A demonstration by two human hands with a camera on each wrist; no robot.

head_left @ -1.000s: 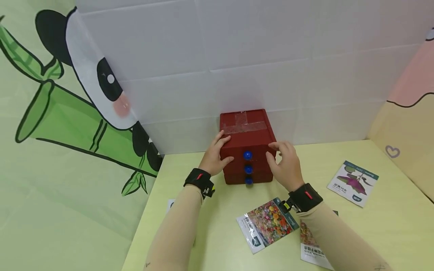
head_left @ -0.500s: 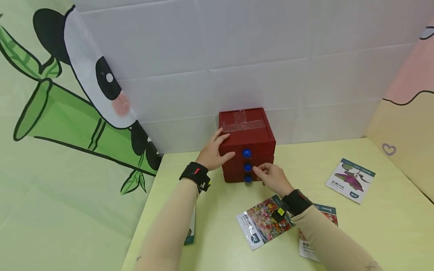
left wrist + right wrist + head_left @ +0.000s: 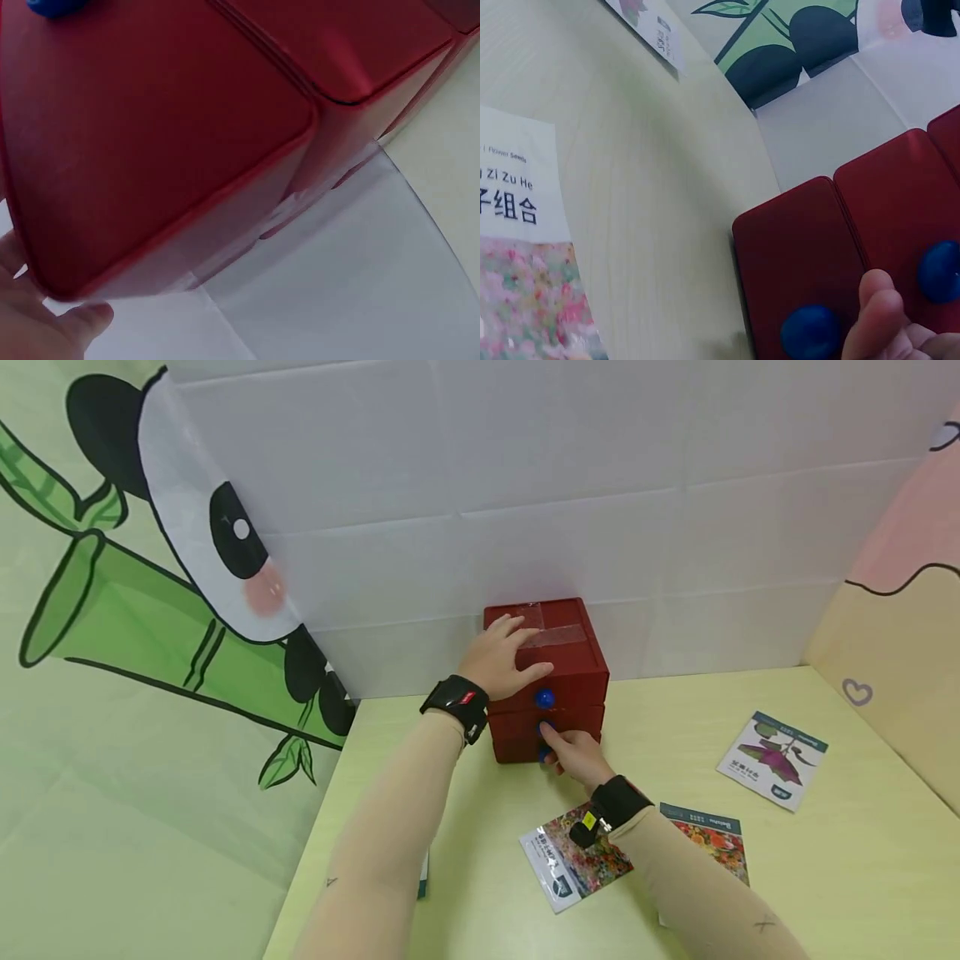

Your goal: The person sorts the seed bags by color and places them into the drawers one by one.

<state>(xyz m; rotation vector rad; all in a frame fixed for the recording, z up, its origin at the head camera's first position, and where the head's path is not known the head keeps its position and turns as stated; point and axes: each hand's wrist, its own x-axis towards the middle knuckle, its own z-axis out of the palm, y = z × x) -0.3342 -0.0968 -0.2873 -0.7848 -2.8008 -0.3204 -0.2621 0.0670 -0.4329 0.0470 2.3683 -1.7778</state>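
Observation:
A small red chest of drawers (image 3: 592, 652) stands against the back sheet, clear tape across its top. Three blue knobs run down its front; the top knob (image 3: 545, 698) is uncovered. My left hand (image 3: 501, 662) rests on the top's front left, fingers spread; in the left wrist view, part of the left hand (image 3: 37, 322) shows beside the chest's edge. My right hand (image 3: 577, 755) is at the middle knob (image 3: 941, 271), its thumb over it and its fingers curled below. The bottom knob (image 3: 810, 331) sits beside the fingers, partly covered in the head view.
Seed packets lie on the pale table (image 3: 840, 877): a flower packet (image 3: 555, 877) under the right wrist, another flower packet (image 3: 708, 831) partly beneath the right forearm, and a purple-flower packet (image 3: 774, 762) at right. A packet edge (image 3: 423, 877) shows by the left forearm. A panda-print sheet (image 3: 187, 552) hangs at left.
My right hand has moved from the chest's upper right side down to the middle knob. My left hand has shifted right and up, from the left edge onto the top.

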